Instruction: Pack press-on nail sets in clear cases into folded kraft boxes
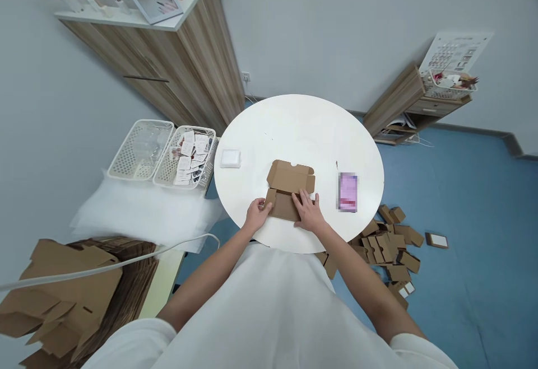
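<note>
A flat brown cardboard box blank (pixel 289 185), partly folded, lies on the round white table (pixel 294 128) near its front edge. My left hand (pixel 257 213) grips the blank's left flap with curled fingers. My right hand (pixel 309 212) presses down on the blank's near right part, fingers stretched flat. A small white box (pixel 230 158) sits on the table to the left. A pink phone-sized item (pixel 348 191) lies to the right.
Two white mesh baskets (pixel 140 149), one with small cards (pixel 190 156), stand on a low surface at left. Stacked cardboard blanks (pixel 71 296) lie at lower left. Folded brown boxes (pixel 389 243) are piled on the blue floor at right. Wooden cabinets (pixel 176 61) line the wall.
</note>
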Demonstrator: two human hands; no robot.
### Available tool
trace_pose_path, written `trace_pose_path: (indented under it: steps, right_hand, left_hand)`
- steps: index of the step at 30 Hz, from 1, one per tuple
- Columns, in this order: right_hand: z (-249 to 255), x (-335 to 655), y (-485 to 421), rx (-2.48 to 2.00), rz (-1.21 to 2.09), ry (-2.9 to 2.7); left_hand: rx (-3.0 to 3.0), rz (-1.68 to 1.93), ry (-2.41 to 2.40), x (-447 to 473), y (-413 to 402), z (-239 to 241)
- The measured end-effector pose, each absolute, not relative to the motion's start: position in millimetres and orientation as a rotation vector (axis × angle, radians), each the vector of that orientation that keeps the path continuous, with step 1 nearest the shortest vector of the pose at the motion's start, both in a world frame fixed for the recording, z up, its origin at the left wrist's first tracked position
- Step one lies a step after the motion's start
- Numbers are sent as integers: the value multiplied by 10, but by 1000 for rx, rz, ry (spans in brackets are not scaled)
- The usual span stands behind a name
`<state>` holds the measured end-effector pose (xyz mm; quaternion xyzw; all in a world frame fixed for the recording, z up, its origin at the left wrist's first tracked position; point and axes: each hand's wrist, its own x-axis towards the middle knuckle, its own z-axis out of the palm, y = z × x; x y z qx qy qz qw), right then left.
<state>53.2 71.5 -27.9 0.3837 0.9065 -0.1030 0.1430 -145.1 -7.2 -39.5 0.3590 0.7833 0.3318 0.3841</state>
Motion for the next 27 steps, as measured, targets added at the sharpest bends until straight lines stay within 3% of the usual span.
trace_pose_path:
  steps: [13, 27]
  right_hand:
    - [-293, 536, 671, 1043, -286, 2633]
    - [-315, 530, 673, 986, -261, 2661]
  left_hand:
    - [1328, 262, 2044, -1575, 130, -310]
    - [1370, 161, 2053, -1674, 262, -301]
